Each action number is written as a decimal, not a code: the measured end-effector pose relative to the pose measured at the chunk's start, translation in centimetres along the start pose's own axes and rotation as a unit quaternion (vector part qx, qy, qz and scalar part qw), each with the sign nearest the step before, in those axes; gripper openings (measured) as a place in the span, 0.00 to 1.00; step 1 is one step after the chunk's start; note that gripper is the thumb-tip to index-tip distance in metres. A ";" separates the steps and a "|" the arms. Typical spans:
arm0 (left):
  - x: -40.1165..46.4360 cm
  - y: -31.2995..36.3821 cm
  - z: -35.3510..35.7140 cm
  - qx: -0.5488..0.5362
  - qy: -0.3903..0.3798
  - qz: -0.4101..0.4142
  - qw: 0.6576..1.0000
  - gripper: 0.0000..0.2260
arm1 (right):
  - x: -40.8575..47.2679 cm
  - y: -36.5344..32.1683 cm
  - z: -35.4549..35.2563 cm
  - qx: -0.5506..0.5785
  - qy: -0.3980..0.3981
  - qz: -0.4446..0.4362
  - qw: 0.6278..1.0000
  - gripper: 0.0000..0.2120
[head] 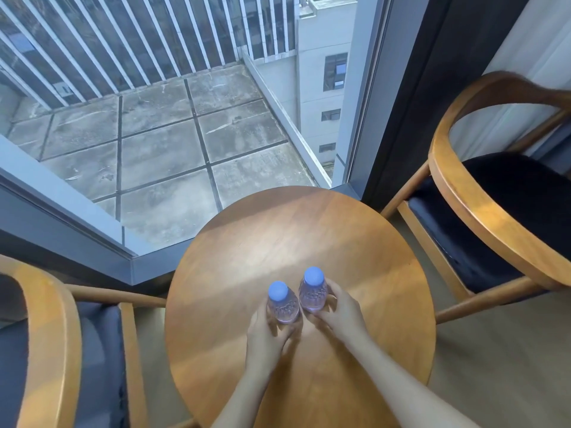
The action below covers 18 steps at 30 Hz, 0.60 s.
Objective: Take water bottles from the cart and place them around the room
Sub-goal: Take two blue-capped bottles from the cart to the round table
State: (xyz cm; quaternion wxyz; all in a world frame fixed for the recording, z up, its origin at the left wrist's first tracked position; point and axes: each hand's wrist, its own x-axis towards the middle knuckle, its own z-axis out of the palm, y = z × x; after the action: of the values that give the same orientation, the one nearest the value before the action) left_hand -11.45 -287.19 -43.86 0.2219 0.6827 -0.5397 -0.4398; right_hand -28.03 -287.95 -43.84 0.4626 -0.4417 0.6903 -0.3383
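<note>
Both bottles stand on the surface (pixel 309 230), nearly touching. Left fingers (pixel 285 330) wrap the left bottle (pixel 282 305); right fingers (pixel 332 288) wrap the right bottle (pixel 312 293). A careless release could knock one against the other and topple both.

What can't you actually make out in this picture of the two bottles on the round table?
Head view only:
- Bottle bases: hidden by the left hand and right hand, so whether the left bottle and right bottle rest on the table is unclear.
- Bottle labels: too blurred.
- The cart: out of frame.
- Both chairs, left and right: cut by edges.
</note>
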 end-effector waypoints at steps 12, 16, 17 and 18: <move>2.8 -0.6 1.0 -0.093 0.035 -0.002 0.995 0.17 | 2.5 1.5 1.6 -0.012 0.048 -0.035 0.998 0.23; 4.5 -0.1 0.8 -0.097 0.029 0.007 0.995 0.21 | 4.2 0.9 1.9 -0.013 0.056 -0.048 0.997 0.26; 5.0 0.0 0.8 -0.099 0.027 0.003 0.995 0.22 | 4.5 0.7 2.0 -0.016 0.056 -0.051 0.997 0.26; 5.4 -0.1 0.8 -0.098 0.025 0.000 0.995 0.23 | 4.8 0.6 2.1 -0.020 0.057 -0.053 0.997 0.26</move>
State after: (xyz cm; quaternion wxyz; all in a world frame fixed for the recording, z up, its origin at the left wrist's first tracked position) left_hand -11.93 -292.04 -46.26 0.3013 0.6688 -0.4878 -0.4733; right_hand -27.15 -292.29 -46.72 0.3950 -0.4667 0.6980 -0.3729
